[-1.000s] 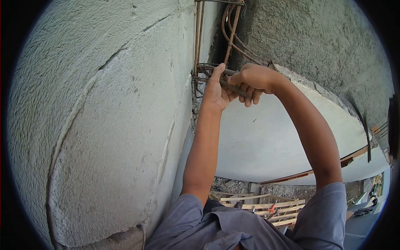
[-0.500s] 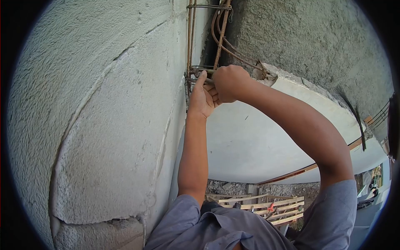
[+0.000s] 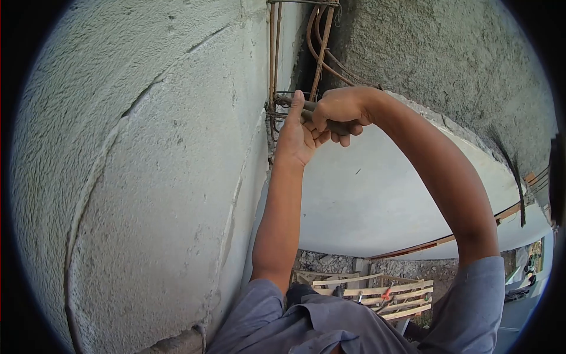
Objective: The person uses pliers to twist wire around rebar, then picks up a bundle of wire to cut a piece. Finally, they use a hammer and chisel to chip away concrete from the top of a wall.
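Observation:
My right hand grips the dark metal handles of a pair of pincers, some of its fingers showing below them. Close beside it, my left hand is at the front part of the pincers, thumb upright across them and fingers curled underneath. The pincers' head reaches the tied rusty rebar at the wall corner. Its jaws and the wire there are too small and partly hidden to make out.
A rough plastered wall rises close on my left. Ahead are a smooth pale concrete beam, a rough grey wall and a bent rusty bar. Far below lie wooden slats with a red-handled tool.
My right hand has turned at the wrist and its fingers have loosened from a fist, showing more of the handles. The whole view has shifted slightly.

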